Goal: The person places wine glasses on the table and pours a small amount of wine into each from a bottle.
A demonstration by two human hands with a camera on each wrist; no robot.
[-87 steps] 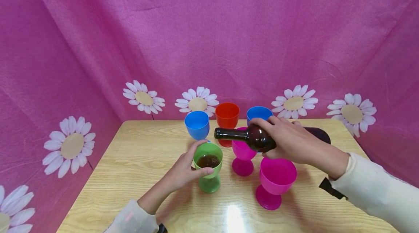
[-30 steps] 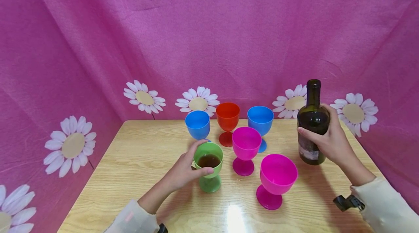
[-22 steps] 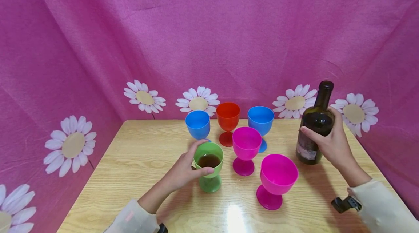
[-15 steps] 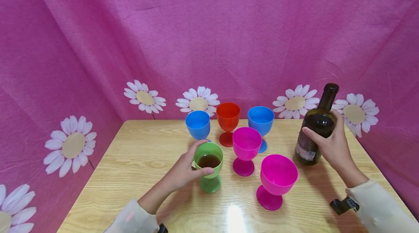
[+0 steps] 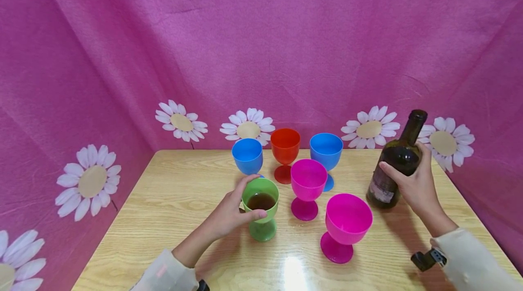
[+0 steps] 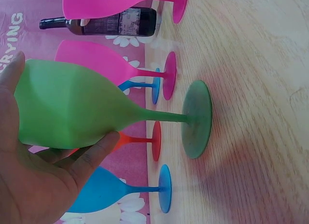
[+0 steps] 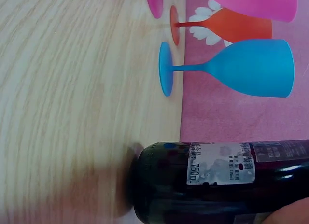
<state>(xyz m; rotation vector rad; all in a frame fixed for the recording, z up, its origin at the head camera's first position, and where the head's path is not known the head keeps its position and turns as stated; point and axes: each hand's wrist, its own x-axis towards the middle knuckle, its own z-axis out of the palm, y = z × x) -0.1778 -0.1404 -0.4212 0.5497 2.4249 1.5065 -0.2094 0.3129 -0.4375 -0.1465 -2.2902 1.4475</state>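
Observation:
My left hand [image 5: 226,216] holds a green goblet [image 5: 263,229] around its bowl, thumb on the near side and fingers on the far side. Dark brown liquid [image 5: 260,201] lies in the bowl. The left wrist view shows the goblet's round foot [image 6: 197,120] on the tabletop. At the right, my right hand [image 5: 421,186] grips a dark glass wine bottle [image 5: 402,157] by its body. The bottle leans to the right, neck up, with its base [image 7: 154,180] right at the tabletop. A worn label [image 7: 219,163] shows on its lower body.
Two pink goblets, one mid-table [image 5: 308,180] and one nearer [image 5: 348,218], stand between the hands. Behind are a red goblet [image 5: 285,145] and two blue ones, left [image 5: 247,157] and right [image 5: 326,150]. A pink daisy-print cloth [image 5: 261,55] hangs beyond the wooden table [image 5: 171,191].
The bottle, earlier nearly level with its mouth beside the green goblet, has swung right and come neck up. Since then it has leaned further right. My left hand and the goblet have stayed put.

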